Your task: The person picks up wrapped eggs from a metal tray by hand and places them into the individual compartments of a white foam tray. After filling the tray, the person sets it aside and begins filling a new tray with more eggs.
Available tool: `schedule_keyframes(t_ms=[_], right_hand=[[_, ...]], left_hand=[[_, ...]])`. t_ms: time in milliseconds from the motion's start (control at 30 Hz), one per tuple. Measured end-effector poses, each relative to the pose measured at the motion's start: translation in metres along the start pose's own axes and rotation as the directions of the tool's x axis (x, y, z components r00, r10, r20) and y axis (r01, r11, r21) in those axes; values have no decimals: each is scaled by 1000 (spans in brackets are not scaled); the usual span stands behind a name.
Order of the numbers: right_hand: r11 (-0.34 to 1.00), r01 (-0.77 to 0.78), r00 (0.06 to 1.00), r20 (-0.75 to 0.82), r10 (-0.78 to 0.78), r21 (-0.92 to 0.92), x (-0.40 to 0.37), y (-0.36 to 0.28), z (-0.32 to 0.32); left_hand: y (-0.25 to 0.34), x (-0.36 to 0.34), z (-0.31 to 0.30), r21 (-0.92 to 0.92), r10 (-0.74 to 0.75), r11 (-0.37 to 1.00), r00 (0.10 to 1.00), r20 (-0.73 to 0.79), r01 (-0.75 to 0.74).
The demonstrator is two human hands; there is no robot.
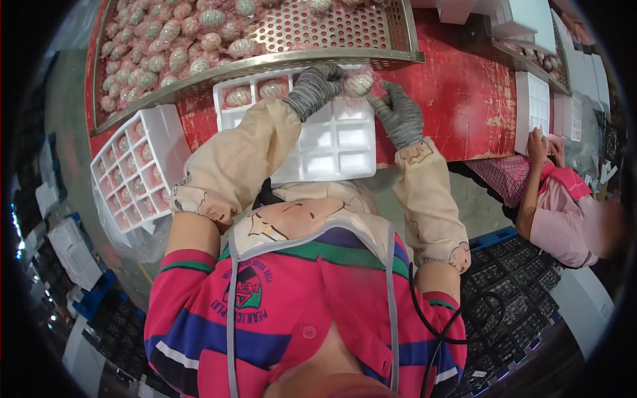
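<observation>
At the top left, a perforated tray (305,56) is set on the surface (464,99); below it, a compartmented box (335,166) is placed, with a filled box (172,136) positioned left.

Two hands, grey-gloved, forearms in cream sleeves: left hand (314,91), palm down above the far part of the white divided tray (321,164), its forearm slanting across the tray's left side; right hand (400,117), fingers bent inward, just beyond the tray's right edge, elbow bent.
</observation>
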State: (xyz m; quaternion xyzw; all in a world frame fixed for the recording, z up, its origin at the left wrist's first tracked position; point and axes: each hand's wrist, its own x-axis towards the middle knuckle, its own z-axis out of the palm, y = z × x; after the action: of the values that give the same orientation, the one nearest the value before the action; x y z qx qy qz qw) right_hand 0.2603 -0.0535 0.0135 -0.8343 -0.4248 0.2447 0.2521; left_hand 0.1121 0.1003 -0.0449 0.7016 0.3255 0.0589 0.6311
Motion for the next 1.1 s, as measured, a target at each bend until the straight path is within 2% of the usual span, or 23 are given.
schedule_keyframes(t_ms=[33,67,133,167,200,233,267,333,367,400,467,533,600,633,733,767,833,867,933,967,1033,1067,1100], right_hand=[[972,-1,999,51,13,-234,4,-3,-4],[973,0,999,52,12,-231,7,-3,-6],[887,303,930,-95,-355,-348,15,-2,-8],[889,302,931,-95,-353,-346,19,-1,-6],[829,394,905,13,-424,-397,25,0,-3],[757,486,866,123,-485,-437,31,-1,0],[758,485,866,121,-484,-437,37,-1,5],[819,418,904,269,-333,-393,47,-4,13],[819,421,902,272,-334,-391,49,-6,13],[829,411,900,312,-304,-379,51,-8,12],[839,400,895,354,-272,-368,53,-15,9],[825,409,877,418,-237,-390,55,-19,5],[805,413,856,483,-184,-425,58,-26,2],[783,417,836,533,-130,-463,62,-30,1],[711,401,844,535,-42,-578,67,-29,13],[710,403,843,536,-43,-578,69,-21,18],[743,430,875,440,-204,-513,69,-3,27],[744,434,871,446,-204,-508,69,2,28],[711,432,868,471,-159,-555,72,4,31],[713,442,862,476,-172,-544,74,3,33],[663,454,840,535,-95,-595,82,1,34],[654,485,850,489,-196,-581,88,10,43],[638,515,850,437,-295,-572,94,19,52]], left_hand=[[0,-3,2,114,99,990,988,-122,-85],[0,-6,3,217,255,953,945,-203,-210],[0,-7,3,295,291,930,932,-218,-221],[0,-8,4,366,326,902,918,-228,-230],[0,-9,6,366,324,902,919,-224,-229],[1,-10,7,434,433,851,863,-261,-296],[3,-10,7,503,538,789,792,-289,-353],[11,-18,5,545,540,763,806,-241,-348],[14,-22,4,584,536,737,821,-199,-340],[10,-22,6,694,460,681,874,-156,-234],[5,-22,7,688,433,694,886,-163,-213],[3,-15,6,682,414,705,894,-170,-197],[4,-8,4,725,339,658,940,-42,-205],[11,-5,2,726,341,657,939,-47,-202],[18,-2,-2,771,158,627,987,19,-116],[7,4,1,770,158,627,987,17,-114],[-2,9,13,928,498,366,857,-135,-65],[1,8,15,928,491,367,860,-138,-60],[14,5,14,897,240,440,968,-78,-37],[17,8,15,901,233,433,968,-87,-23],[23,13,12,750,148,660,987,-58,-55],[38,4,4,760,239,610,966,94,-225],[52,0,-11,767,240,603,967,88,-219]])
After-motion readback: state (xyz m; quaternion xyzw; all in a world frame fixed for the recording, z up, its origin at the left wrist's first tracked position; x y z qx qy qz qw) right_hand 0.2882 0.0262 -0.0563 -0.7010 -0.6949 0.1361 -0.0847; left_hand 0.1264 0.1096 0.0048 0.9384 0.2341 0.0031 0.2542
